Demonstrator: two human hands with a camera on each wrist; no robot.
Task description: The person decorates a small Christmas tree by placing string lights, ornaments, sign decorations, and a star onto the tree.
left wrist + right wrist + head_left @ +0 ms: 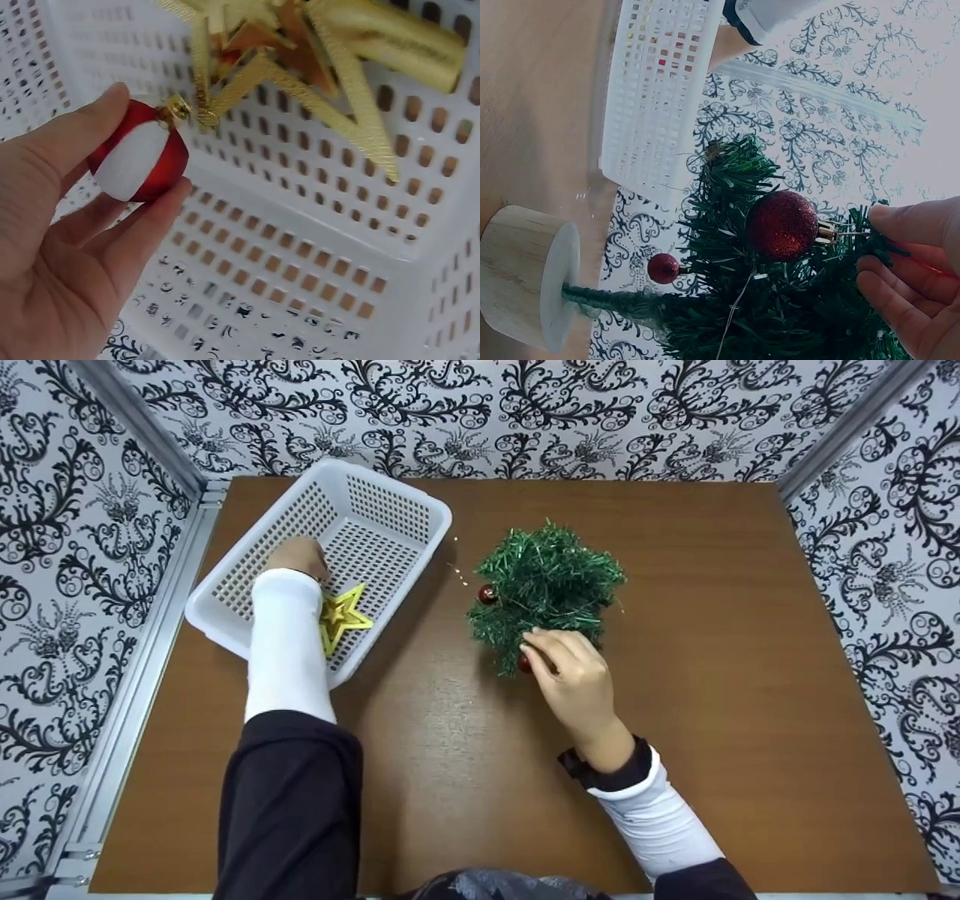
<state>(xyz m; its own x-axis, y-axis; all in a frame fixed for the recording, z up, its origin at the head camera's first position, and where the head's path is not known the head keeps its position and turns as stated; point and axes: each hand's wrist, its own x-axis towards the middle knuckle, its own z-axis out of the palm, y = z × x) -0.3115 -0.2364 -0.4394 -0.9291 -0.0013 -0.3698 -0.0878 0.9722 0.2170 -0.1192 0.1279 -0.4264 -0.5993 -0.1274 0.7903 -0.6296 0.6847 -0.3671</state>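
Note:
My left hand (pixel 300 556) is down inside the white plastic basket (pixel 397 484). In the left wrist view its thumb and fingers hold a red and white Christmas bauble (pixel 135 165) with a gold cap. Beside it in the basket lies a gold star tree topper (pixel 352 112). My right hand (pixel 576 679) is at the near side of a small green Christmas tree (pixel 551 574). Its thumb and fingers pinch a branch tip (pixel 885 241), where the loop of a red glitter bauble (pixel 782 225) reaches. That bauble hangs beside the fingertips.
A smaller red bauble (pixel 664 268) hangs lower on the tree, which stands on a round wooden base (pixel 517 274). A thin light wire (pixel 735 311) runs across the branches. The brown table (pixel 720 660) is bordered by patterned walls (pixel 465 420) at the back and sides.

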